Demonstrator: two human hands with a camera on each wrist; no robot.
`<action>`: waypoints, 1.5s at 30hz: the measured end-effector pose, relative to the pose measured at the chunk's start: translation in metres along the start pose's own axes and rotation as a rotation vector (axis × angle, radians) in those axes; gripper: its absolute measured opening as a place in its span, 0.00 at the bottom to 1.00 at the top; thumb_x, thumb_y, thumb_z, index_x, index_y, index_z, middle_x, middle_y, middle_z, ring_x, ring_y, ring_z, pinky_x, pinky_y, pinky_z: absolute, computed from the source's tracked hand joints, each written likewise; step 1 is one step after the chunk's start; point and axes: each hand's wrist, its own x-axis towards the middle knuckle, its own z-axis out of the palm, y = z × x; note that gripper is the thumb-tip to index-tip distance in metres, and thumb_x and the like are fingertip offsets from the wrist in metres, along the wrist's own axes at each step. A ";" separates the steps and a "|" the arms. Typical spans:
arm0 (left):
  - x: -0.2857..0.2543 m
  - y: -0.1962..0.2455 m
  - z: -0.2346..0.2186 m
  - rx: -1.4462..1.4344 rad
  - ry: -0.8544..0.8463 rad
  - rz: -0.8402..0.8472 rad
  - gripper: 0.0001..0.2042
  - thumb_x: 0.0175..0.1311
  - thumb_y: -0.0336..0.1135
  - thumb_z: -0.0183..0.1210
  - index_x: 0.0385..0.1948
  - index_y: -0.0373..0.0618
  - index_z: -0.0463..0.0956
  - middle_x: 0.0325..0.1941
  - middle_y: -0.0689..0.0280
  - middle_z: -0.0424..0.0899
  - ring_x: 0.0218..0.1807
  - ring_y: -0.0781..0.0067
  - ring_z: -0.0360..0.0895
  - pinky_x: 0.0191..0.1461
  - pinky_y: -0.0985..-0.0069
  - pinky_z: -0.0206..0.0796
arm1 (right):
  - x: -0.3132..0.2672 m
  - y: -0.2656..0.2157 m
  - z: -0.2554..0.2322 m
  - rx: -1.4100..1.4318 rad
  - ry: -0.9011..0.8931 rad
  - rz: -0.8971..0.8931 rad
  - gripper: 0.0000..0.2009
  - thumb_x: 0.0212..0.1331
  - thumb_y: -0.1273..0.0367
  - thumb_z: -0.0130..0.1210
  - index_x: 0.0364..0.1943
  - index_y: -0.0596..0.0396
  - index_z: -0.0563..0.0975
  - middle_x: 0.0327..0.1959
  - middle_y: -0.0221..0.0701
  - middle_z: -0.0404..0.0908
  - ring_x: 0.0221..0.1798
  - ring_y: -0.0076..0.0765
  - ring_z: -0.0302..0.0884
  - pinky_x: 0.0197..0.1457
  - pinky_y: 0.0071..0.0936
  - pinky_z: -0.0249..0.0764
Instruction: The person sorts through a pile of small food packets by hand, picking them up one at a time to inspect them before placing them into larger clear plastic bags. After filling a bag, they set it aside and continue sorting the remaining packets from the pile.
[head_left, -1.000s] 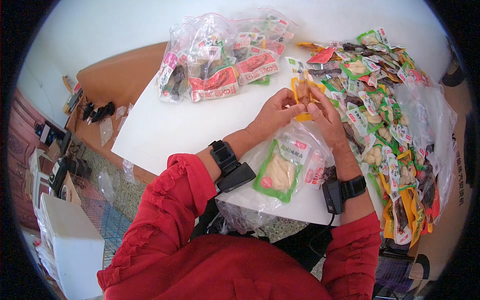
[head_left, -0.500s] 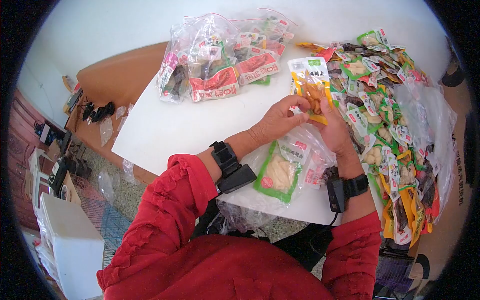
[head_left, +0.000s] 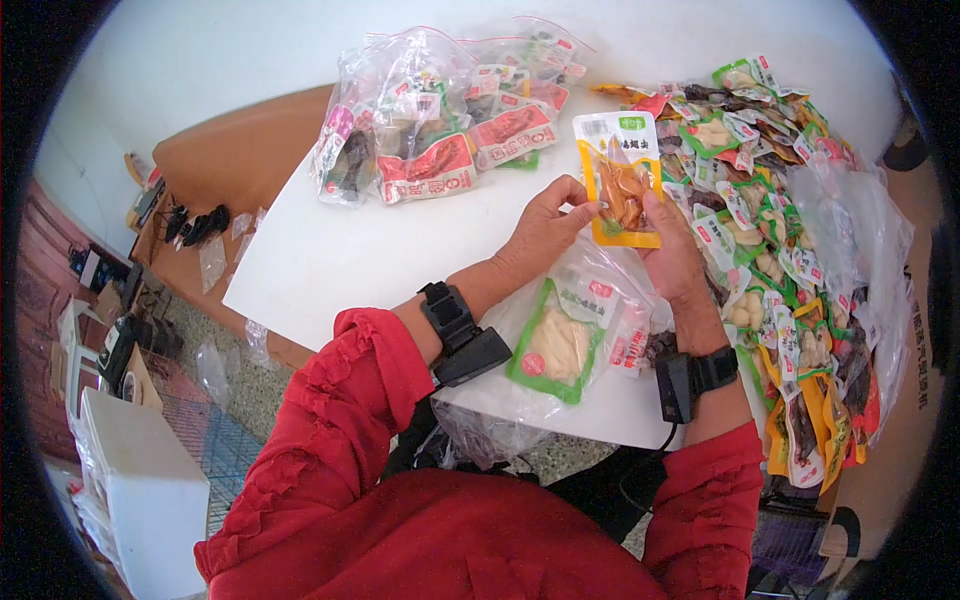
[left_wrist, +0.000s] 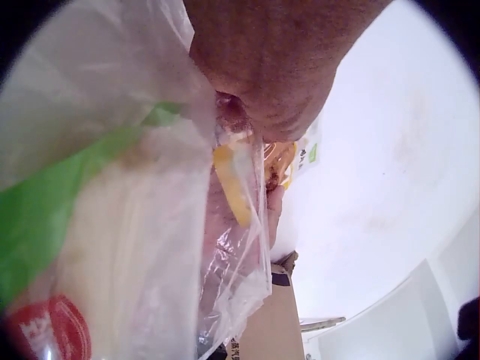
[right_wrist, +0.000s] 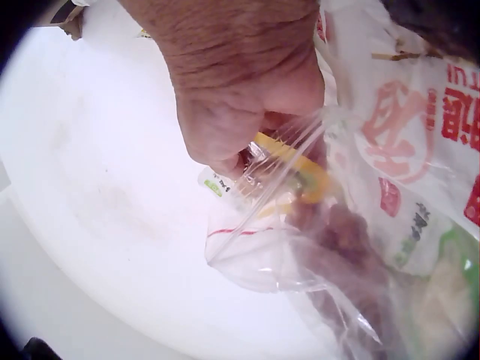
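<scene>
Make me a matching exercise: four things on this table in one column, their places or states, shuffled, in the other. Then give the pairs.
Things:
1. yellow snack packet
2. green-edged packet
3. filled clear bags
4. loose packet heap

Places or states:
A. inside a clear bag near the table's front edge
B. spread along the table's right side
C. held up in the grip of both hands
D. at the table's far side

Pairs: 1-C, 2-A, 3-D, 4-B
</scene>
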 end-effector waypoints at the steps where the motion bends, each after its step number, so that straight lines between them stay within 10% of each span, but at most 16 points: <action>1: 0.000 -0.001 0.000 0.005 -0.007 0.019 0.06 0.60 0.36 0.51 0.29 0.48 0.65 0.24 0.78 0.64 0.19 0.92 0.55 0.19 0.91 0.48 | 0.000 0.005 -0.001 -0.063 0.033 -0.051 0.19 0.62 0.62 0.40 0.49 0.63 0.66 0.47 0.40 0.69 0.50 0.32 0.68 0.52 0.27 0.66; 11: 0.002 0.001 -0.002 -0.116 0.009 0.039 0.04 0.60 0.33 0.50 0.29 0.48 0.64 0.20 0.76 0.65 0.17 0.90 0.56 0.17 0.90 0.48 | -0.004 -0.019 0.009 0.175 0.014 0.177 0.13 0.57 0.64 0.48 0.42 0.55 0.72 0.35 0.23 0.74 0.38 0.18 0.70 0.43 0.19 0.66; 22: -0.001 0.008 -0.003 -0.235 -0.021 -0.113 0.08 0.61 0.34 0.49 0.39 0.45 0.71 0.26 0.77 0.72 0.22 0.93 0.60 0.23 0.91 0.52 | -0.005 -0.021 0.013 0.169 0.028 0.172 0.13 0.59 0.62 0.46 0.41 0.54 0.72 0.34 0.23 0.73 0.38 0.17 0.69 0.43 0.17 0.67; 45: 0.001 0.002 -0.003 -0.087 -0.012 -0.050 0.06 0.60 0.35 0.50 0.29 0.44 0.73 0.23 0.77 0.70 0.22 0.91 0.59 0.24 0.91 0.52 | -0.007 -0.028 0.015 -0.159 0.188 0.088 0.11 0.56 0.63 0.47 0.38 0.53 0.74 0.26 0.19 0.72 0.25 0.11 0.63 0.25 0.12 0.57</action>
